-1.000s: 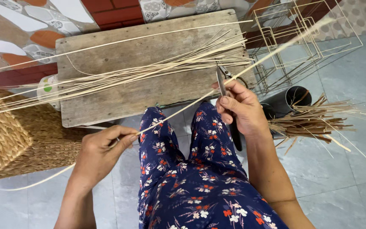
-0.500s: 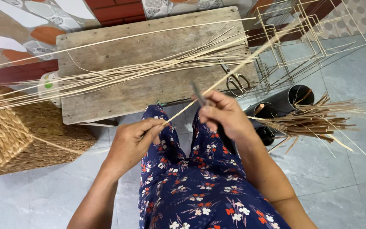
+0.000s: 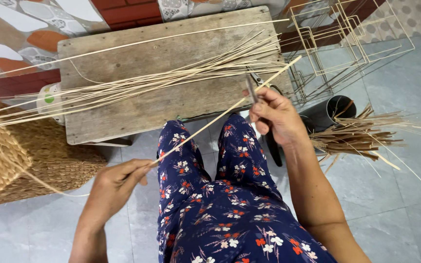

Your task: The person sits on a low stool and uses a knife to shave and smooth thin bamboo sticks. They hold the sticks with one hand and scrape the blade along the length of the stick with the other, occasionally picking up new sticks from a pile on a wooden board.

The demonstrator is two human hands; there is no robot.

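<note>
1. Since half a second ago the two hands have drawn apart: the left hand (image 3: 115,182) has slid down toward the person's left knee, and the right hand (image 3: 276,113) has lifted a little toward the bench (image 3: 123,117).
2. The near edge of the bench runs just past the knees, with grey floor tiles (image 3: 400,195) open to the right and in front of the woven basket (image 3: 20,160) on the left. A stack of wire frames (image 3: 337,44) crowds the far right corner, and a dark pot (image 3: 334,109) with a bundle of brown splints (image 3: 361,136) sits just beside the right forearm.
3. The left hand is nearly closed, thumb and forefinger pinching the near end of a long pale cane strip (image 3: 210,122).
4. The right hand is curled shut around a small knife (image 3: 251,90), blade pointing up and away, and it touches the strip where the strip passes it.
5. The strip runs straight on a diagonal, low at the left hand and rising to the far right, its tip over the bench's right edge.
6. More loose canes (image 3: 137,85) lie lengthwise across the bench, fanning out to the left.
</note>
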